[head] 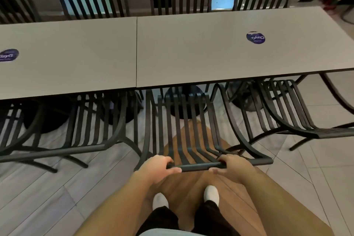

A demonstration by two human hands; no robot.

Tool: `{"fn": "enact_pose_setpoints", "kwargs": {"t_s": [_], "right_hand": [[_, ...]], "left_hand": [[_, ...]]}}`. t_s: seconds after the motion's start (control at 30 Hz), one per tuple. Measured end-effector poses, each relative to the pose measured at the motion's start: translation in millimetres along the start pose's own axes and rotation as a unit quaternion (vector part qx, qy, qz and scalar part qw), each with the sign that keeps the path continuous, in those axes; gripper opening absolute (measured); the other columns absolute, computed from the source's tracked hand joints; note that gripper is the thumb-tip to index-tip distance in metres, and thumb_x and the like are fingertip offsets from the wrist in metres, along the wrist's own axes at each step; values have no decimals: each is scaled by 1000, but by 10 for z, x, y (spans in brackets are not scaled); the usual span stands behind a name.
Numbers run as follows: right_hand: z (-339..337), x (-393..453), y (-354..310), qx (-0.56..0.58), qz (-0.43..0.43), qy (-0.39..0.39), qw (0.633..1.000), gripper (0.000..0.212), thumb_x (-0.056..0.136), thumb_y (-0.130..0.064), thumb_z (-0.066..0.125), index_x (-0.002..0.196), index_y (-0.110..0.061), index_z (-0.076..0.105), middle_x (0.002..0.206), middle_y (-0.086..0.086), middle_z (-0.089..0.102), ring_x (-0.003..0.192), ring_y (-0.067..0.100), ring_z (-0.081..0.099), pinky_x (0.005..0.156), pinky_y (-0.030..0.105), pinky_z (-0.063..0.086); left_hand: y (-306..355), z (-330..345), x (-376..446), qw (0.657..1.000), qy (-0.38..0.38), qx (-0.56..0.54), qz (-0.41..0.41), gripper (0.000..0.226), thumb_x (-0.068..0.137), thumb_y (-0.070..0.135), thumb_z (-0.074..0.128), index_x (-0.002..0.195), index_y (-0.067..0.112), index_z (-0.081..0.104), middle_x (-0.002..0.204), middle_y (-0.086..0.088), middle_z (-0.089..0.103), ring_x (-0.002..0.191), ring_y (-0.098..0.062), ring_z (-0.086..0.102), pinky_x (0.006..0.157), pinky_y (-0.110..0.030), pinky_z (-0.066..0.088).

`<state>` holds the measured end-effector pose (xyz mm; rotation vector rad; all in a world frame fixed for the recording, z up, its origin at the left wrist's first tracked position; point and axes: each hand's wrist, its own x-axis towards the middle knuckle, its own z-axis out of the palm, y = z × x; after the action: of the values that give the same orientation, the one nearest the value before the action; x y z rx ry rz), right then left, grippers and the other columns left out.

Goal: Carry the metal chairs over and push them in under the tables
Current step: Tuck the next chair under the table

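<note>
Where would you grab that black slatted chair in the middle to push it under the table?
By the top rail of its backrest, from behind, one hand near each end, as the left hand and right hand grip it now. The rail is a straight round bar facing the person, and the seat points toward the table.

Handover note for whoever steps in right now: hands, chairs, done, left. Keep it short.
Left hand and right hand both grip the top rail of the middle chair. Its seat front is already under the right table.
Done: left chair and right chair sit at the tables.
Left: push the middle chair further in, then let go.
</note>
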<state>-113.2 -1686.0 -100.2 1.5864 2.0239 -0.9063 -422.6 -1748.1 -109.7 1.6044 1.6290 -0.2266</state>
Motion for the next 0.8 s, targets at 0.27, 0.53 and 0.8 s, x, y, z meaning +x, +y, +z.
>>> {"fn": "enact_pose_setpoints", "kwargs": {"t_s": [0.27,0.53,0.8], "right_hand": [[36,314,214,-104,-99,-6,990,32,97,-37,59,128,-30,57,121,-7,60,109,18,61,84,33,49],[-64,453,484,-102,-137,14,985,25,96,-30,55,121,-31,58,116,-6,63,105,22,62,80,37,47],[-388,685,773,-102,-129,27,986,25,97,-31,55,122,-33,58,114,-8,65,104,17,63,87,36,52]], "left_hand": [[203,274,103,988,41,105,-104,49,100,32,58,147,42,50,128,7,66,114,-17,64,100,-37,53],[393,271,319,977,31,149,-150,66,99,12,50,153,47,41,137,3,63,118,-22,64,99,-38,54],[662,139,696,977,52,159,-131,61,102,14,49,154,46,41,136,0,63,119,-23,62,100,-39,53]]}}
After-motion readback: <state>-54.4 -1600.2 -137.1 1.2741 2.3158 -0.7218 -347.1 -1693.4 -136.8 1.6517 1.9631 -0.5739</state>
